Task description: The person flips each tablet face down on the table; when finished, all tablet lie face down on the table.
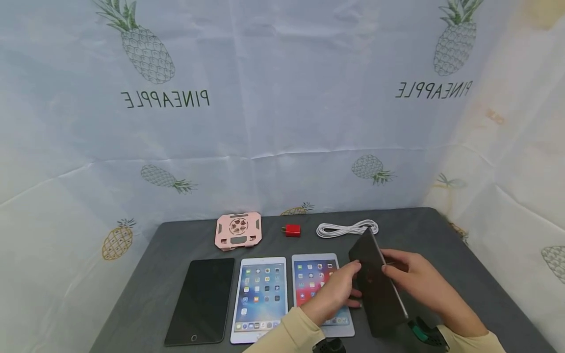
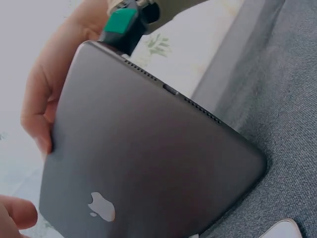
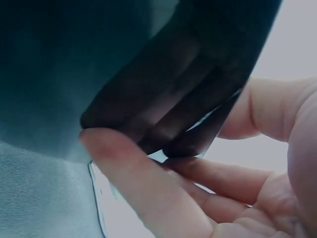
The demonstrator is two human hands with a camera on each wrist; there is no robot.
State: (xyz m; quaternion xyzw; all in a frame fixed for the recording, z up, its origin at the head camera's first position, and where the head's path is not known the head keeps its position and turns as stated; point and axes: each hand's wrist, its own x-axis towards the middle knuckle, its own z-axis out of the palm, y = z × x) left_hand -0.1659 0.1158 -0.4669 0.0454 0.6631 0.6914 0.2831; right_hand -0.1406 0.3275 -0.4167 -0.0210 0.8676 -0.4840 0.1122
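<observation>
A dark grey tablet [image 1: 375, 289] stands tilted on its long edge at the right of the table. Its metal back, with an apple logo, faces left. My right hand [image 1: 419, 282] grips its upper edge from the right, the fingertips bent over it. In the right wrist view, the glossy screen [image 3: 114, 64] mirrors the fingers. My left hand [image 1: 335, 291] is at the back of this tablet, its thumb and fingers spread apart. Under the left forearm lies a white tablet [image 1: 344, 328] with a lit screen, partly covered by the hand.
Another lit white tablet [image 1: 260, 299] and a black tablet [image 1: 203, 299] lie to the left. Behind them are a pink plate-like piece with a round grille [image 1: 238, 230], a red charger plug [image 1: 292, 230] and a coiled white cable [image 1: 340, 230]. A pineapple-print cloth [image 1: 300, 122] hangs behind the grey table.
</observation>
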